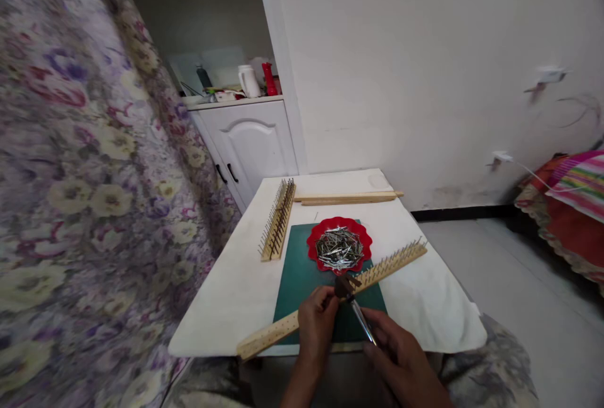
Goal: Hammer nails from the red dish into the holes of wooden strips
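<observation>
My right hand (401,348) is wrapped around the handle of a hammer (361,317). Its dark head is low over a wooden strip (268,334) that lies slantwise across the green mat (293,270). Close beside the hammer head, my left hand (317,320) has its fingers pinched together over the strip; anything between them is too small to make out. Upright nails stand along the strip's right part, while its left part shows small marks. Just beyond it, a red scalloped bowl (312,252) holds a heap of loose nails (340,248).
More wooden strips (278,226) full of upright nails stand at the table's left. Bare strips (349,198) lie along the back of the white-covered table (221,307). A floral curtain (117,175) hangs at left; a white cabinet (255,150) and wall are behind.
</observation>
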The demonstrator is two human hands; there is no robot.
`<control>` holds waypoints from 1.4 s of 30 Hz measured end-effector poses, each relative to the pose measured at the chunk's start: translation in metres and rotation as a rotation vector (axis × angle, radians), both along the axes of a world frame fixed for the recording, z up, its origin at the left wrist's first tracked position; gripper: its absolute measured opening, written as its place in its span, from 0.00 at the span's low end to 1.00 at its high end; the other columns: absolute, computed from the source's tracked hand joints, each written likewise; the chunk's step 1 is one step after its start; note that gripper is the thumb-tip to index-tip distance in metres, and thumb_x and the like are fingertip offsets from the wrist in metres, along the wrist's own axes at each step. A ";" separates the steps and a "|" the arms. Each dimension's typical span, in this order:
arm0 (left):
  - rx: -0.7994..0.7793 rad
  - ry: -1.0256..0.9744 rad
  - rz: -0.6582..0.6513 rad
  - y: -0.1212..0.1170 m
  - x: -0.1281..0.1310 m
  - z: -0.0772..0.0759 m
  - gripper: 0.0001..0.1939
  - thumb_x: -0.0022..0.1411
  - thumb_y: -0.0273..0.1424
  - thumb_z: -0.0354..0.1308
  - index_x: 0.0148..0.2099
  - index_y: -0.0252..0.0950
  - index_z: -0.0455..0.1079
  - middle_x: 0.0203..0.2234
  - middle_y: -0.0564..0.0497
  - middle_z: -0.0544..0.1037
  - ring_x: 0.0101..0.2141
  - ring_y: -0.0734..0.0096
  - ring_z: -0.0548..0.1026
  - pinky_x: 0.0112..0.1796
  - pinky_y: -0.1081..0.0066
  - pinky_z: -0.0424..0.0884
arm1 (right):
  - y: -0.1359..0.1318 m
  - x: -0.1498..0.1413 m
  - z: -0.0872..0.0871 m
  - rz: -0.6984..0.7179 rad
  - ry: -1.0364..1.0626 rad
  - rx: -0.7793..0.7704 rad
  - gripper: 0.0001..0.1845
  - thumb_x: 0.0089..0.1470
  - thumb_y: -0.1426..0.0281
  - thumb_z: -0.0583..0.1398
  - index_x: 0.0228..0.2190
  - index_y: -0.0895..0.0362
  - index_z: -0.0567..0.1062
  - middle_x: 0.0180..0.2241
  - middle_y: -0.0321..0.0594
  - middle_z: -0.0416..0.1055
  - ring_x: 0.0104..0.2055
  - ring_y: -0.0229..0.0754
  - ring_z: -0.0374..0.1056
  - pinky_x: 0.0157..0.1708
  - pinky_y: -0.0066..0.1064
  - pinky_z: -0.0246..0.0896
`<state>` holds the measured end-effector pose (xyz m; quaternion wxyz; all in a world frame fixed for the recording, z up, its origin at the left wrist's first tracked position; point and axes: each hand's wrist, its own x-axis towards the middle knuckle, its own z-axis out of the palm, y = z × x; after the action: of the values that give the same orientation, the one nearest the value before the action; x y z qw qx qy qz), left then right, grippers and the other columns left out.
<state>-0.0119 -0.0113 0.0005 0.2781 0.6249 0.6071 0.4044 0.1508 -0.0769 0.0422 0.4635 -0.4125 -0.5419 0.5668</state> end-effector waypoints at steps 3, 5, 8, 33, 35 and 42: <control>0.001 0.009 0.015 0.000 0.000 -0.003 0.09 0.55 0.29 0.51 0.28 0.35 0.72 0.22 0.55 0.71 0.25 0.73 0.69 0.27 0.76 0.58 | 0.002 0.000 -0.003 0.003 -0.072 0.023 0.24 0.54 0.65 0.58 0.53 0.54 0.69 0.22 0.36 0.76 0.24 0.44 0.70 0.37 0.36 0.68; 0.005 0.008 0.012 0.000 0.000 -0.004 0.09 0.55 0.30 0.52 0.28 0.35 0.72 0.22 0.55 0.71 0.25 0.73 0.68 0.27 0.76 0.58 | 0.002 0.000 -0.005 0.010 -0.096 0.032 0.24 0.54 0.65 0.58 0.54 0.54 0.69 0.22 0.36 0.76 0.24 0.44 0.70 0.38 0.36 0.68; 0.010 0.011 0.014 0.000 0.000 -0.004 0.09 0.56 0.30 0.52 0.28 0.35 0.71 0.21 0.55 0.70 0.25 0.73 0.68 0.26 0.76 0.57 | 0.002 0.000 -0.008 0.020 -0.092 0.048 0.25 0.55 0.66 0.57 0.55 0.53 0.67 0.23 0.36 0.77 0.25 0.45 0.71 0.37 0.35 0.67; 0.065 0.085 -0.028 -0.002 -0.021 0.013 0.08 0.59 0.32 0.52 0.31 0.36 0.70 0.26 0.53 0.72 0.28 0.71 0.71 0.30 0.74 0.62 | -0.010 0.011 -0.016 -0.203 0.175 -0.126 0.25 0.48 0.56 0.63 0.47 0.54 0.72 0.30 0.41 0.79 0.26 0.43 0.71 0.27 0.29 0.67; 0.090 0.104 -0.025 0.008 -0.026 0.023 0.08 0.60 0.31 0.52 0.31 0.36 0.69 0.26 0.53 0.72 0.29 0.70 0.71 0.30 0.74 0.62 | -0.010 0.015 -0.016 -0.219 0.186 -0.162 0.25 0.48 0.57 0.63 0.47 0.54 0.71 0.26 0.37 0.77 0.19 0.38 0.66 0.18 0.25 0.62; 0.064 0.392 -0.284 0.074 -0.012 0.048 0.08 0.57 0.26 0.52 0.33 0.36 0.73 0.32 0.51 0.77 0.34 0.70 0.73 0.35 0.75 0.64 | -0.008 0.018 -0.014 -0.235 0.213 -0.196 0.27 0.48 0.57 0.64 0.48 0.54 0.70 0.23 0.35 0.74 0.15 0.34 0.61 0.10 0.21 0.50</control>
<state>-0.0237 0.0630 0.0487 0.1890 0.7791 0.5423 0.2514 0.1684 -0.0853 0.0278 0.5388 -0.4537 -0.3800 0.5996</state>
